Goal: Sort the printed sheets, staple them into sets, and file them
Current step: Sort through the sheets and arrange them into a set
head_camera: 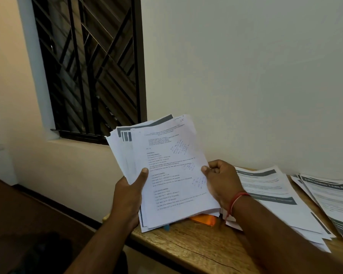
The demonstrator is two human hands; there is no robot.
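A fanned stack of printed sheets (166,171) is held up above the left end of the wooden table (196,244). My left hand (130,196) grips the stack's left edge, thumb on the front page. My right hand (220,178) pinches the right edge of the top sheet, which carries printed text and blue handwritten notes. Two piles of sorted printed sheets lie on the table to the right, one pile (275,198) beside my right wrist and another pile (332,200) at the far right edge.
An orange object (204,219) and a small blue thing (166,227) lie on the table under the held stack. A barred window (91,66) is on the left, and a plain wall stands behind the table. The floor drops away to the left.
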